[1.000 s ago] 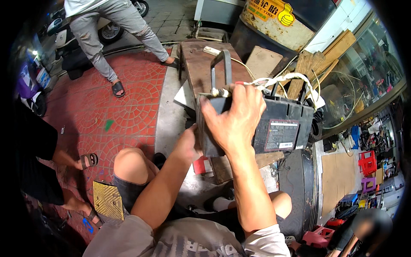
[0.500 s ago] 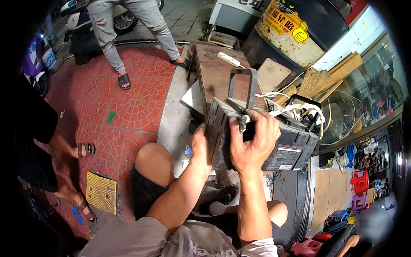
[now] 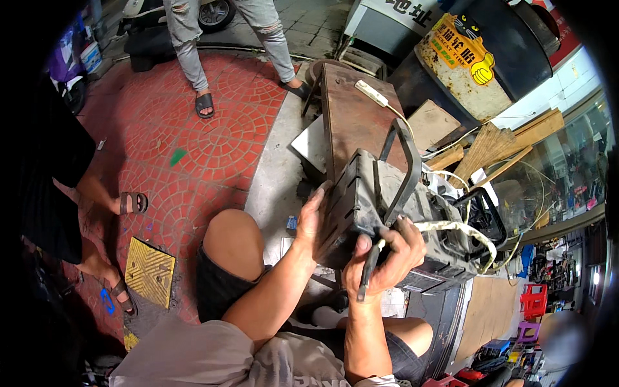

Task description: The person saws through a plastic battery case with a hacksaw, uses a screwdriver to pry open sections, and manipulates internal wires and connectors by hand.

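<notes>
A: Where does the black battery case (image 3: 351, 187) lie from the hands?

B: Just beyond them, before the wooden bench (image 3: 351, 122). Its long axis runs from the left hand (image 3: 310, 222) away to the lower right, and the raised grey handle (image 3: 412, 171) stands above its left end.

A: Which hand is nearer the handle's near foot?

B: The right hand (image 3: 387, 261), at the case's near corner. Its fingers are closed on a thin dark strip (image 3: 365, 284), thumb pressed over it, the free end pointing back toward the wrist.

A: And the left?

B: It lies against the left end. Its thumb side shows, but the case hides the rest, so I can't tell how far those fingers curl.

A: Anything else unclear?

B: Where the strip begins, behind the right fingers; the case's underside; and where the white wrapped cable (image 3: 451, 226) joins.
</notes>
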Tool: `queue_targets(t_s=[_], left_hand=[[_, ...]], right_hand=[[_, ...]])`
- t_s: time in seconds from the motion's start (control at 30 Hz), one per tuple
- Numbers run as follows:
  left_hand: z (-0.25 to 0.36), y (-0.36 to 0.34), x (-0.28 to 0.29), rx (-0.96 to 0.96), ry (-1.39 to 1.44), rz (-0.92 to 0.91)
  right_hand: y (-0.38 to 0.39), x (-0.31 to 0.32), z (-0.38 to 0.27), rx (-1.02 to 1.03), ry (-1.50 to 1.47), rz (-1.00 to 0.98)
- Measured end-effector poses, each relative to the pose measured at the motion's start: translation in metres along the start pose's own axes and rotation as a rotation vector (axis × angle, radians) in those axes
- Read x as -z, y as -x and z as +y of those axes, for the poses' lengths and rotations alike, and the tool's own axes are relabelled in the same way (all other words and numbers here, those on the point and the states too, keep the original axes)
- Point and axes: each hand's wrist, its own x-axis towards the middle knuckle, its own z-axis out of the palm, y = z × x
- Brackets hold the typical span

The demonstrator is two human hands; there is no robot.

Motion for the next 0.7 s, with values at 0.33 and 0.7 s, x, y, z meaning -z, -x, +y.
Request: queue_targets(t_s=[0.33, 0.7], left_hand=[[0.004, -0.004, 0.021, -0.024, -0.113, 0.187], [-0.001, -0.012, 0.072, -0.116, -0.278, 0.321]], right_hand=[[0.026, 0.002, -0.008, -0.037, -0.103, -0.025], [0.074, 0.012, -0.011, -0.035, -0.064, -0.115]])
